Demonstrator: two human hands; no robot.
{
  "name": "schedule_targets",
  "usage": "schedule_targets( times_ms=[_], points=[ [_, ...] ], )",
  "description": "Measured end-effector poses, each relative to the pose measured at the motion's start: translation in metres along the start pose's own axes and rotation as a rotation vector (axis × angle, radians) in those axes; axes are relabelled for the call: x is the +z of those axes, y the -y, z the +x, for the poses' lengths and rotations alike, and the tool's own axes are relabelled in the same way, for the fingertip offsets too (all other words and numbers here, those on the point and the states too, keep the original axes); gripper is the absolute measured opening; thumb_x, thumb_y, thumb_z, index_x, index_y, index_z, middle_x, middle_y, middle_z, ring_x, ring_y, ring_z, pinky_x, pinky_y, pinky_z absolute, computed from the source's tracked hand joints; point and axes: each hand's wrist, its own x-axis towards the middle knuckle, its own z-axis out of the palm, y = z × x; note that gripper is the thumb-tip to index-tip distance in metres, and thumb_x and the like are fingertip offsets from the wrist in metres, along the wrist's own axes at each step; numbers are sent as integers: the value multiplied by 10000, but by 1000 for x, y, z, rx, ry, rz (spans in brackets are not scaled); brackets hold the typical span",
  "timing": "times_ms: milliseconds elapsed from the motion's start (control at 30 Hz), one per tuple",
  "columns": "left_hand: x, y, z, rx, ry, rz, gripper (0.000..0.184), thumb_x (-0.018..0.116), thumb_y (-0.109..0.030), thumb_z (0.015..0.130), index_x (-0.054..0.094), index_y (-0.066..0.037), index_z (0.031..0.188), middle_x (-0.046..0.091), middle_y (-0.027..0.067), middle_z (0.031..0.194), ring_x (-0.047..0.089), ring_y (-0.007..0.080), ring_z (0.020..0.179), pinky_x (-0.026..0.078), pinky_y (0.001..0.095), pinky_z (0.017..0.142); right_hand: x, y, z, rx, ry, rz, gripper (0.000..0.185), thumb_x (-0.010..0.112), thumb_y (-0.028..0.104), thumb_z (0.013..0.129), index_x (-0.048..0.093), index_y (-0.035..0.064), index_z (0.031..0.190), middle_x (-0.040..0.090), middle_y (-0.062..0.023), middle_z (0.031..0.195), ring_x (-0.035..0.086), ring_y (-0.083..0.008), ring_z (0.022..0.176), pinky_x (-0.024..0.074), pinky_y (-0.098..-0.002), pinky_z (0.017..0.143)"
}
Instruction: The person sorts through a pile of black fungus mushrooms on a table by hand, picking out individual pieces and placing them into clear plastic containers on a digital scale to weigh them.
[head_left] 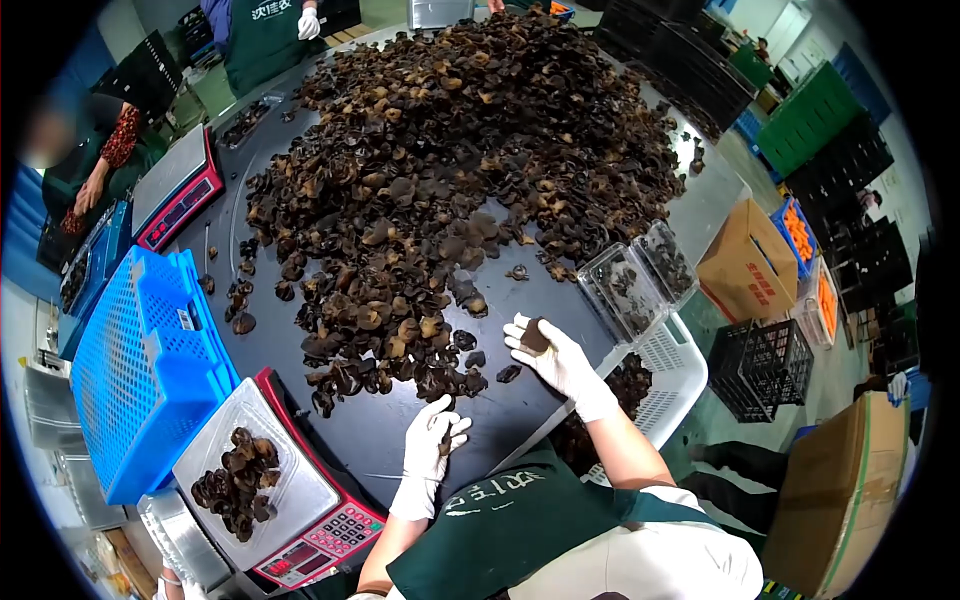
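Observation:
Both hands wear white gloves. My right hand (pixel 548 358), above the table's front part, has a dark fungus piece (pixel 535 337) lying on its palm and fingers, which are spread. Just left of it, my left hand (pixel 432 438) has curled fingers around a small dark piece (pixel 446 437). Beyond both hands a large heap of brown-black fungus (pixel 430 190) covers much of the dark table (pixel 500 420). To the left, a clear tray of fungus (pixel 238 484) rests on a red-edged scale (pixel 325 470).
Blue crates (pixel 150 370) stand at the left, behind the scale. A second scale (pixel 180 190) is further back. At the right are clear containers (pixel 640 280), a white basket (pixel 680 375) and a cardboard box (pixel 748 262). Co-workers stand at the table's far left.

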Motion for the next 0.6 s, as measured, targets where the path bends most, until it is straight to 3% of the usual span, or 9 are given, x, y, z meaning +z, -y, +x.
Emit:
schedule_targets(
  times_ms=[200, 233, 300, 333, 400, 467, 500, 533, 600],
  points=[
    [4, -6, -4, -12, 93, 20, 349, 562, -197, 959, 543, -30, 1264, 623, 30, 890, 642, 156, 749, 506, 248, 603, 10, 10, -20, 24, 50, 120, 427, 492, 297, 966, 568, -51, 1201, 639, -81, 987, 587, -166, 795, 492, -293, 729],
    [11, -5, -7, -11, 68, 35, 368, 601, -284, 937, 572, -38, 1209, 602, 17, 805, 584, 133, 672, 459, 240, 546, 13, 8, -24, 18, -1, -182, 391, 519, 291, 955, 592, -47, 1138, 620, -65, 918, 561, -148, 755, 470, -283, 692],
    [19, -4, -8, -124, 54, 47, 412, 512, -388, 971, 584, -43, 1183, 597, 18, 795, 580, 146, 678, 469, 260, 559, 53, 17, -39, 63, -185, -968, 315, 598, 290, 921, 636, -17, 980, 540, -34, 755, 505, -118, 683, 426, -281, 622],
    [21, -3, -8, -221, 52, 22, 447, 481, -428, 979, 575, -44, 1189, 603, 25, 822, 594, 158, 702, 483, 273, 571, 51, 1, -47, -113, -106, -1099, 297, 654, 280, 885, 652, 12, 1013, 593, -56, 812, 552, -131, 725, 464, -290, 665],
    [18, 2, -11, -320, 187, -159, 541, 411, -514, 978, 526, -50, 1233, 629, 90, 1034, 644, 231, 918, 565, 365, 731, 52, -27, -60, -394, 212, -1182, 335, 711, 240, 837, 641, 36, 1093, 632, -91, 919, 602, -180, 824, 488, -309, 763],
    [23, -1, -14, -373, 305, -361, 531, 410, -504, 981, 541, -50, 1224, 634, 106, 1079, 640, 246, 961, 564, 400, 780, 69, -24, -72, -382, 430, -1290, 426, 756, 225, 788, 625, 48, 1152, 634, -112, 1024, 610, -229, 940, 477, -331, 863],
    [20, 0, -15, -417, 199, -348, 495, 433, -477, 978, 566, -51, 1192, 633, 113, 1101, 639, 258, 972, 561, 414, 797, 67, -27, -72, -322, 406, -1275, 461, 765, 241, 770, 618, 60, 1167, 626, -105, 1035, 587, -263, 974, 454, -352, 895],
    [31, -9, -22, -443, 78, -294, 403, 477, -397, 976, 589, -54, 1155, 636, 108, 1081, 640, 251, 928, 560, 394, 762, 61, -29, -65, -525, 348, -1307, 435, 752, 219, 764, 629, 77, 1156, 626, -98, 1031, 578, -272, 980, 449, -361, 895],
    [0, 18, -6, -449, 213, -384, 283, 547, -289, 955, 605, -76, 1133, 652, 74, 1027, 635, 212, 858, 564, 354, 709, 44, -29, -46, -774, 159, -1551, 359, 715, 168, 764, 642, 87, 1106, 621, -95, 1025, 564, -287, 981, 448, -378, 881]
  ],
)
